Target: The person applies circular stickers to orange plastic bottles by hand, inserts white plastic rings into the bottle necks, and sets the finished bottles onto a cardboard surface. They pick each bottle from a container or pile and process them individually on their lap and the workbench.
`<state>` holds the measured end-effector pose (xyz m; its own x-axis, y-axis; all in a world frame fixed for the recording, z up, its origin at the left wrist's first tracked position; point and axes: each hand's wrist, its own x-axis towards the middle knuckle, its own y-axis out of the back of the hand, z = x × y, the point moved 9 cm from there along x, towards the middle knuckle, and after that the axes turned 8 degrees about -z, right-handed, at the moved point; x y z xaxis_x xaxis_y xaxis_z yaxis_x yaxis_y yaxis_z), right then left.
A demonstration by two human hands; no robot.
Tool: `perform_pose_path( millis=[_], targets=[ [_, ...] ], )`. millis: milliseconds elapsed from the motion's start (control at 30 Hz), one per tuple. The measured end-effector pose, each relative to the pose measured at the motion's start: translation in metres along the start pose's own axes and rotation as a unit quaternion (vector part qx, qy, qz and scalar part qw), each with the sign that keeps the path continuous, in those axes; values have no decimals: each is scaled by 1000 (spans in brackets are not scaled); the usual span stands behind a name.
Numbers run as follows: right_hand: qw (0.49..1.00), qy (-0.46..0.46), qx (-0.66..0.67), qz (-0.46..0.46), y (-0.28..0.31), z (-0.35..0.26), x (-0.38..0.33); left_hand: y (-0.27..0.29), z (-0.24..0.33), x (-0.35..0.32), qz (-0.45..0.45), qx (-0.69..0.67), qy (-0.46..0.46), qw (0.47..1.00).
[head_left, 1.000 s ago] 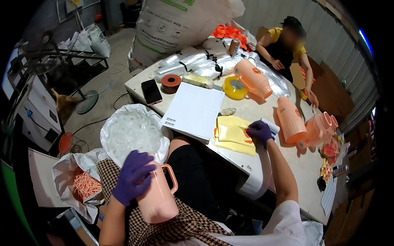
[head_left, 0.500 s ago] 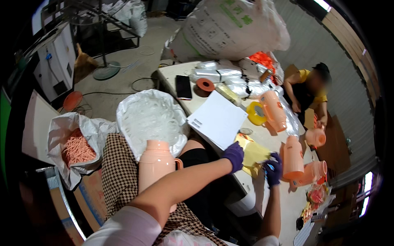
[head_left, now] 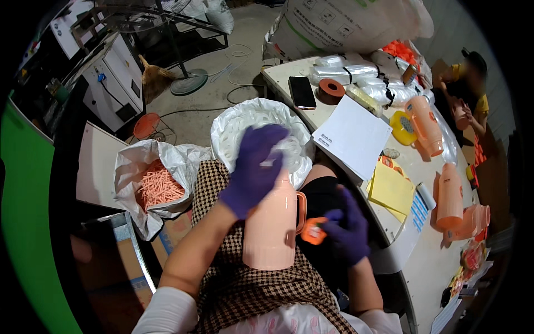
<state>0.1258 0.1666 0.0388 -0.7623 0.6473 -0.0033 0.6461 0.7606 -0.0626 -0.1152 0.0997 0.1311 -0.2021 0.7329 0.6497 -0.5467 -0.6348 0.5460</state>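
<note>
The pink jug (head_left: 270, 236) is on the lap (head_left: 228, 270), left of the right grip (head_left: 349, 231), which pinches an orange sticker (head_left: 314, 231) near the handle (head_left: 304, 207), and the jug's long axis points up to the nearer left grip (head_left: 253, 172), whose closing, being blurred, I cannot tell.

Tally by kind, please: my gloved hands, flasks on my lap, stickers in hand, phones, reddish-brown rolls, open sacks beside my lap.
Purple-gloved left hand and right hand: 2
Glossy pink handled flask: 1
Small orange sticker: 1
Black rectangular phone: 1
Reddish-brown ring-shaped roll: 1
Open white sacks, one with pink pegs, one with clear rings: 2
Total: 8
</note>
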Motion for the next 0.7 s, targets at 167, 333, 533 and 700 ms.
perform_pose_path(
  millis=[167,333,533,700],
  targets=[
    [994,-54,16,-90,-64,33,34,63,-50,-125,25,-164,263,950],
    [991,-70,-17,-116,-65,40,32,63,-51,-194,29,-188,401,896],
    [984,-29,-93,-146,-61,30,39,55,-38,-171,-23,-144,279,949],
    [967,-4,-203,-156,-68,27,39,41,-42,-162,-29,-150,247,957]
  ],
)
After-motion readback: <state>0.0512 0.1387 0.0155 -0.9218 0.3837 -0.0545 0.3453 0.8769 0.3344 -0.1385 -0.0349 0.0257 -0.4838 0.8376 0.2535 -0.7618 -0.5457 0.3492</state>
